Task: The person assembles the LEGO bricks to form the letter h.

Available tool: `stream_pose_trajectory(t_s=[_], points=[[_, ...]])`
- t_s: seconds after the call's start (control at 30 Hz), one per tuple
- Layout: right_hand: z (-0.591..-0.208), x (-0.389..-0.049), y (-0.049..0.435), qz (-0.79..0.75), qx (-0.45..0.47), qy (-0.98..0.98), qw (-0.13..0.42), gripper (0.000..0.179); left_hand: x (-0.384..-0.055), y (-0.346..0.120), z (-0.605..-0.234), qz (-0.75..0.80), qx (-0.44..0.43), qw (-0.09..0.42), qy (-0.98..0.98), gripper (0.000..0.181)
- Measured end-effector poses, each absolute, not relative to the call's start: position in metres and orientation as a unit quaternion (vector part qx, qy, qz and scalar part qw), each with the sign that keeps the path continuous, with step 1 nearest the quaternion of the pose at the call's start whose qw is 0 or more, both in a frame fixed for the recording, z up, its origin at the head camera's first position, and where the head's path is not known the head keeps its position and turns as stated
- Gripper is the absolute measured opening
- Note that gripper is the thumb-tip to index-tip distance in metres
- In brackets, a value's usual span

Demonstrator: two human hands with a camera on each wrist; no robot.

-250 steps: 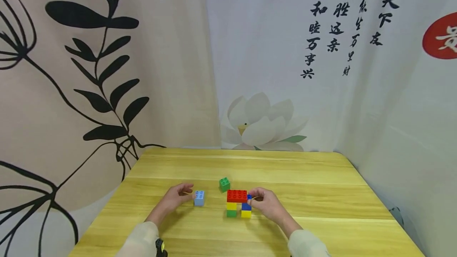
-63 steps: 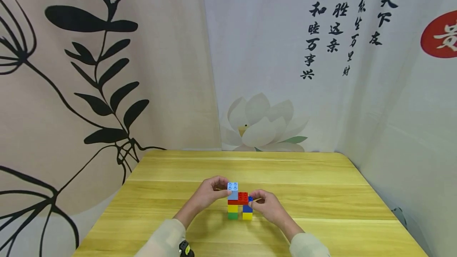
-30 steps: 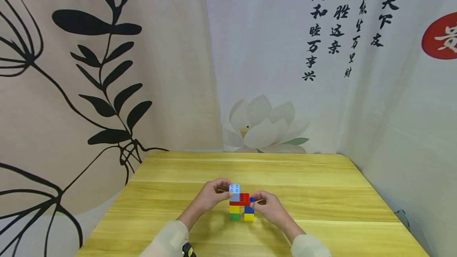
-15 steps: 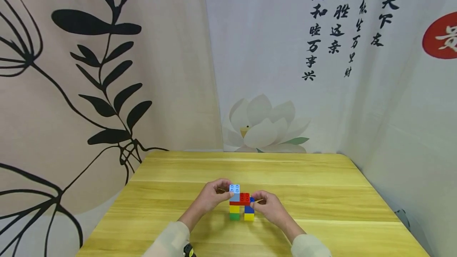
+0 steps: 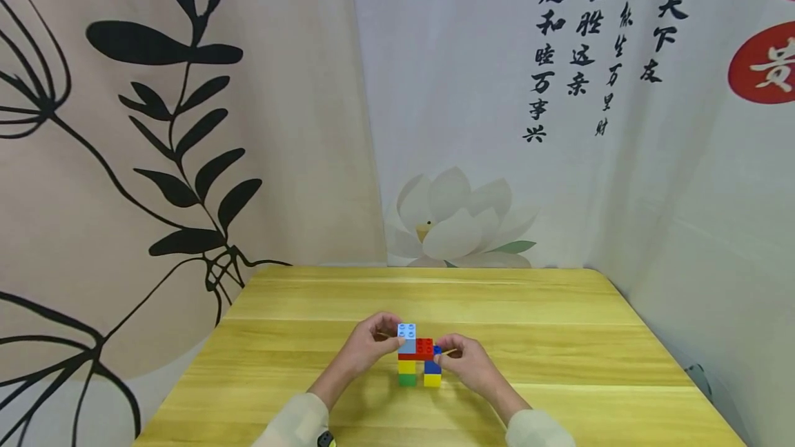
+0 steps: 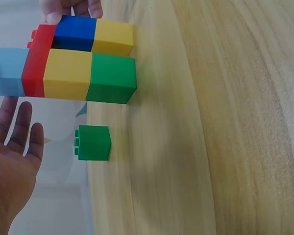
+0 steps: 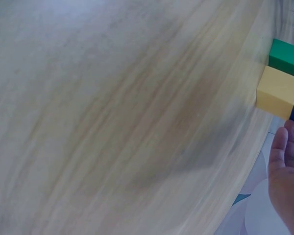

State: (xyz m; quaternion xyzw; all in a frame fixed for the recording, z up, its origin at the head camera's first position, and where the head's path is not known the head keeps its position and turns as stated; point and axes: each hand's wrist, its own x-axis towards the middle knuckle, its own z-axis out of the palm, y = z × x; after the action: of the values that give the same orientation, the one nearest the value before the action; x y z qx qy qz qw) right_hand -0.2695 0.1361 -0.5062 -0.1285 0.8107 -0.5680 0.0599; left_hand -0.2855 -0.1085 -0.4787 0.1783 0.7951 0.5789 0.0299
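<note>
On the table stands a small arch of toy building bricks. Its left column has a yellow brick over a green brick; the right column has a blue brick over a yellow one. A red brick bridges the two columns. On the red brick's left end sits a light blue brick, pinched by my left hand. My right hand steadies the arch from the right, thumb and fingers around the blue brick's upper end. Some fingertips are hidden behind the bricks.
A loose green brick lies on the wooden table behind the arch, seen in the left wrist view and hidden in the head view. A printed curtain hangs beyond the table's far edge.
Eight seconds ago the light blue brick lay on the table beside my left hand; now it sits on the red brick in that hand's grip. My right hand has stayed at the arch.
</note>
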Motion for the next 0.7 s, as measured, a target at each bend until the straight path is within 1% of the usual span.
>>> stream_pose_trajectory(t_s=[0.2,0.7], points=[[-0.5056,-0.2687,0.1356,-0.567,-0.128,0.812,0.059,0.026,-0.2868,-0.1096,-0.4785,0.582,0.187,0.031,0.791,0.029],[-0.5060,-0.2690,0.1375,-0.570,-0.129,0.810,0.059,0.024,-0.2864,-0.1070,-0.4816,0.578,0.185,0.028,0.794,0.030]])
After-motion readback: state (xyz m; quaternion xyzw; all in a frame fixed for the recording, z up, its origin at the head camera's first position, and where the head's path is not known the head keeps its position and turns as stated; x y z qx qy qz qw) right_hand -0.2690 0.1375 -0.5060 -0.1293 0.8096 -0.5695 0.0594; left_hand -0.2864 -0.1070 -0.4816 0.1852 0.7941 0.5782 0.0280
